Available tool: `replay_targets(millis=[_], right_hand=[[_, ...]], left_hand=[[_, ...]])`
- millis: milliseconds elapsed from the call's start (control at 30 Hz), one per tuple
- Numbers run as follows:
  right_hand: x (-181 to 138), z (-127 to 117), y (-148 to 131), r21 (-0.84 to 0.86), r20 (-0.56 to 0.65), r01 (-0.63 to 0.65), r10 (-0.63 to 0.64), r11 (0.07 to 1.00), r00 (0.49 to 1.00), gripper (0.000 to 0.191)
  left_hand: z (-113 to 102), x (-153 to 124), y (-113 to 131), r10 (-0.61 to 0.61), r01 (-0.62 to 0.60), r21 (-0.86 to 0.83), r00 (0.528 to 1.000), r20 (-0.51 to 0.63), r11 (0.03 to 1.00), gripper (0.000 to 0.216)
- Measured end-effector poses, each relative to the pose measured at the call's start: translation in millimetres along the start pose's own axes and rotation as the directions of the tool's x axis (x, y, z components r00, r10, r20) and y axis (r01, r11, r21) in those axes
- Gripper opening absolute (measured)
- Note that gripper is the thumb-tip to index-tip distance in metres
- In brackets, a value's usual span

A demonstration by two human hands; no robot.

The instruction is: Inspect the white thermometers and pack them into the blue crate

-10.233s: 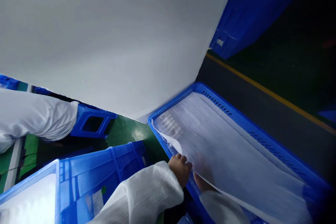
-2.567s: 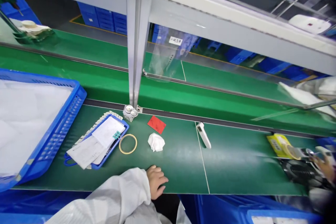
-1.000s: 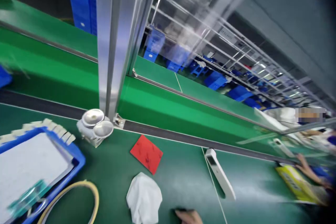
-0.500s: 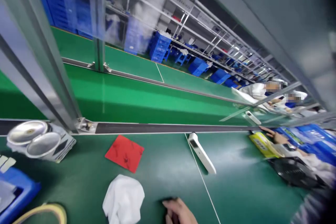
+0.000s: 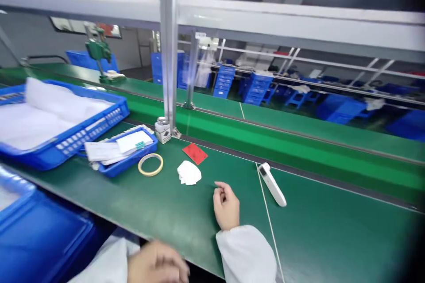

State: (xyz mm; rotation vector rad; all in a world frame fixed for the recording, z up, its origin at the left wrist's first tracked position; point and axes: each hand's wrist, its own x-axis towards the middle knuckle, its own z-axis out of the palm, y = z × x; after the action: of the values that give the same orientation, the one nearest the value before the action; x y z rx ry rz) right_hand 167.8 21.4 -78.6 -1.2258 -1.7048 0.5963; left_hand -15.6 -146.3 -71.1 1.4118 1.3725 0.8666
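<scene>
My right hand (image 5: 226,205) rests on the green tabletop with its fingers loosely curled and a little apart, holding nothing that I can see. My left hand (image 5: 157,263) is at the table's front edge, smeared by motion, so its fingers cannot be made out. Nearest to the right hand lies a crumpled white cloth or glove (image 5: 189,173). Behind that is a red sheet (image 5: 195,153) with dark marks. To the right, a white handheld device (image 5: 272,185) with a small dark display lies across a white line. A roll of yellowish tape (image 5: 160,165) lies flat to the left.
A small blue tray (image 5: 133,158) holds papers; behind it stand jars (image 5: 162,130) by a metal post (image 5: 169,53). A large blue crate (image 5: 96,129) with white sheets fills the left. Blue bins (image 5: 40,239) sit below. A green conveyor channel (image 5: 299,159) runs behind the table.
My view has swung left and levelled out, bringing in the crate, the small tray and my left hand. The people and the yellow packet at the right have left the view.
</scene>
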Motion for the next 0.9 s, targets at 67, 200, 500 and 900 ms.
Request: replay_targets(millis=[67,200,500,900], right_hand=[[1.7,1.2,0.8,-0.002,-0.008,0.004,-0.004,1.0,1.0,0.023],[1.4,2.2,-2.8,-0.024,-0.039,0.012,-0.012,1.0,0.999,0.027],[5.3,-1.6,-14.0,-0.062,-0.136,0.015,-0.023,0.998,0.99,0.026],[-1.2,-11.4,-79.7,0.12,0.053,-0.042,0.036,0.992,0.998,0.031]], left_hand=[[-33.7,20.3,11.3,0.041,-0.01,0.152,0.978,-0.204,0.988,0.031],[-93.4,61.0,20.8,0.175,0.065,0.413,0.839,-0.516,0.908,0.035],[-101.5,94.4,2.6,0.238,0.081,0.51,0.815,-0.528,0.856,0.008],[-86.1,51.1,47.7,0.402,-0.398,0.066,0.909,-0.104,0.915,0.012]])
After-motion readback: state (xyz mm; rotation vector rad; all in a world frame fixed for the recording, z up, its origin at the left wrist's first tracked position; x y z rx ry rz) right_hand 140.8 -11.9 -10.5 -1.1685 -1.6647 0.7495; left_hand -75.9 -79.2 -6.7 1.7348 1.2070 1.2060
